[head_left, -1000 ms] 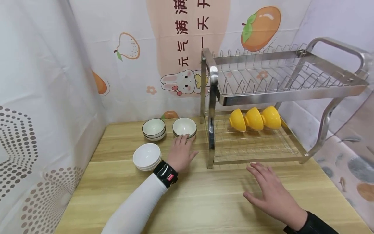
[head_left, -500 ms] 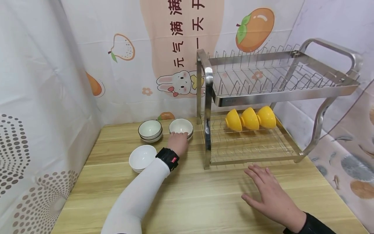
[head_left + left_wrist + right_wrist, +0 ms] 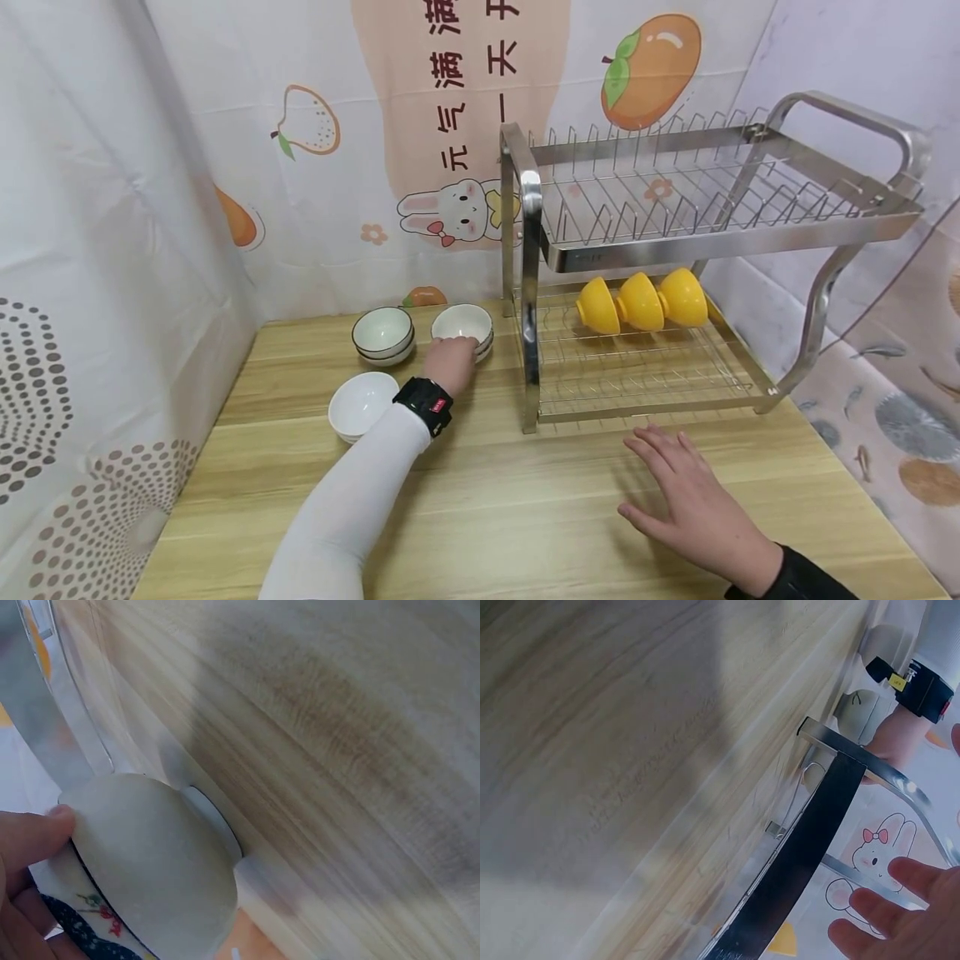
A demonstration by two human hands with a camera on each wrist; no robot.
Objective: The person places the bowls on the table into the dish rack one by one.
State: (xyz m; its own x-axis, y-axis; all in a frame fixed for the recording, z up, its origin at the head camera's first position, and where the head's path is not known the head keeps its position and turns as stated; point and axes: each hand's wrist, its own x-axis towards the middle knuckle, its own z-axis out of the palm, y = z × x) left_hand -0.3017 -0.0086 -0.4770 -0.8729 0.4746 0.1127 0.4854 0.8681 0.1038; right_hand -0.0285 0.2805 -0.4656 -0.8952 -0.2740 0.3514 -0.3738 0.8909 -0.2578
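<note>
Three bowl stacks share the desk in the head view. The left hand grips the near edge of the right-hand stack, nearest the steel rack; its near rim is probably the easiest hold. The dark-rimmed stack stands just left, the plain white bowls in front of that, beside the white sleeve. Yellow bowls lie tipped in a row on the rack's lower tier, the wires presumably keeping them from rolling. The right hand is spread wide before the rack, holding nothing.

In the left wrist view, the thumb presses near the rim while fingers curl round the far side, by a blue-patterned wall; whether one bowl or both are gripped, I cannot tell.

In the right wrist view, the rack's frame stands between the two hands, seemingly blocking a straight reach across.
</note>
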